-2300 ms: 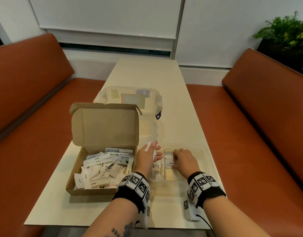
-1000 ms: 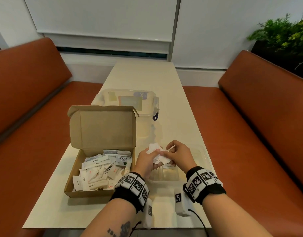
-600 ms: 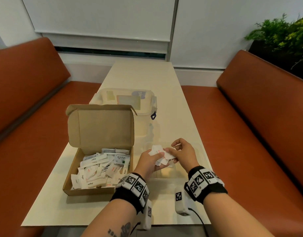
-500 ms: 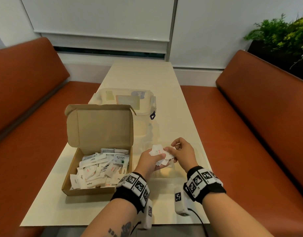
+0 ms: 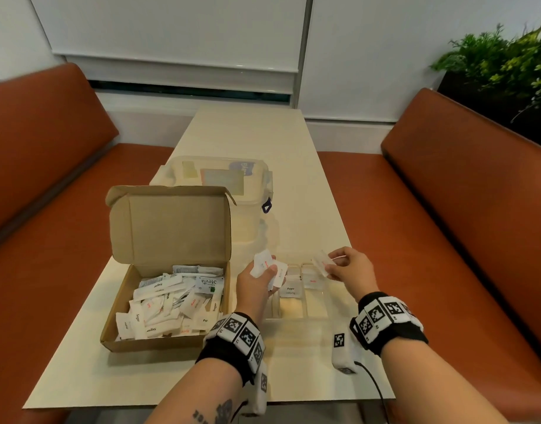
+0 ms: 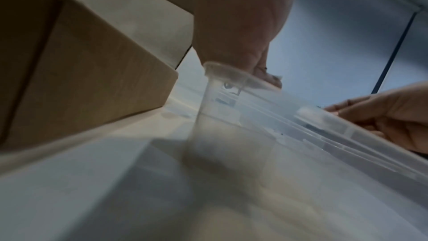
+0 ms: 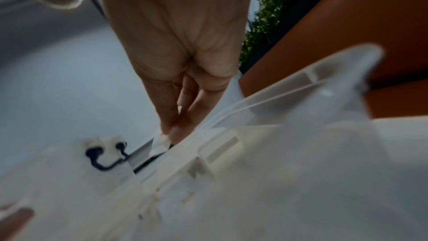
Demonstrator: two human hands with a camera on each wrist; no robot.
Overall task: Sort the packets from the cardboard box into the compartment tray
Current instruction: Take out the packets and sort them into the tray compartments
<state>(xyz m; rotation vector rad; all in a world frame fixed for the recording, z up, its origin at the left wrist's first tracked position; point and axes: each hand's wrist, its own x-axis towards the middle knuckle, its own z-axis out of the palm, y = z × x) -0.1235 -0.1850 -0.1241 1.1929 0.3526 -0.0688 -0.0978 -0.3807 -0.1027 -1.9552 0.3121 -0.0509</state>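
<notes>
An open cardboard box at the left of the table holds several white packets. To its right lies a clear compartment tray, with a pepper packet and a red-lettered packet in two neighbouring compartments. My left hand grips a small bunch of white packets above the tray's left end. My right hand pinches a single white packet above the tray's far right part. In the wrist views both hands hover over the tray rim, and the packets are mostly hidden.
A clear lidded storage container stands behind the box. Orange bench seats flank the narrow table. A plant stands at the far right. A small white device hangs from my right wrist near the table's front edge.
The hands were together over the tray, the right picking at the left hand's bunch. The right hand has moved off to the right with one packet; the left still grips the bunch.
</notes>
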